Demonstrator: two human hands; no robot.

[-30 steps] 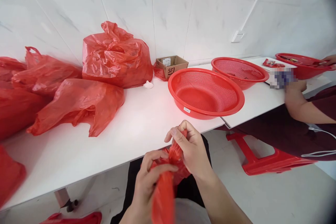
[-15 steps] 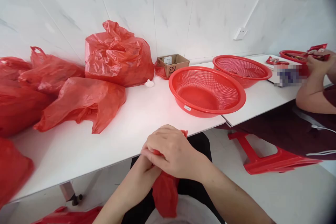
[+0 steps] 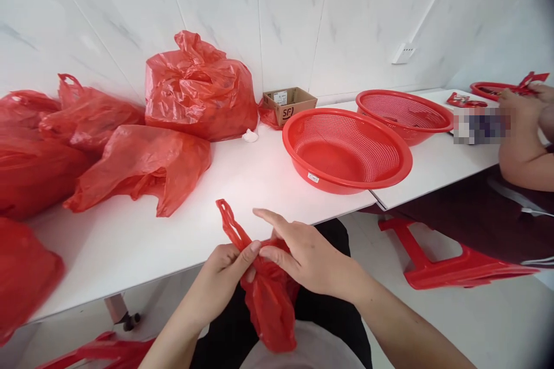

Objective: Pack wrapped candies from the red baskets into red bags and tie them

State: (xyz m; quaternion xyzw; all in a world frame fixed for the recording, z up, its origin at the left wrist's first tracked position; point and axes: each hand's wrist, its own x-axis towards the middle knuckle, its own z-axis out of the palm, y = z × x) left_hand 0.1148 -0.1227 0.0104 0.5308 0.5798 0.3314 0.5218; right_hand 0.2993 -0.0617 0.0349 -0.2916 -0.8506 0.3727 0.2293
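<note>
A red plastic bag (image 3: 272,311), gathered into a bunch, hangs between my two hands above my lap. My left hand (image 3: 223,277) is closed on its gathered neck, the thumb pressed over the plastic. A loop handle (image 3: 229,222) of the bag sticks up above the left fingers. On the right side of the neck, my right hand (image 3: 314,256) holds the bag, its thumb against the plastic and its index finger stretched out to the left. Its other fingers are mostly hidden behind the hand. Below the bag, a pale rounded rim (image 3: 307,346) shows between my legs.
A large filled red bag (image 3: 201,92) and several others stand along the left of the white table (image 3: 164,245). Two red perforated basins (image 3: 346,150) sit to the right, near a small cardboard box (image 3: 289,105). Another person's hands (image 3: 523,106) work at the far right, above a red stool (image 3: 441,262).
My hands were clasped together over the bag. They have drawn slightly apart, the right index finger has stretched out, and the bag's handle loop now shows above the left hand.
</note>
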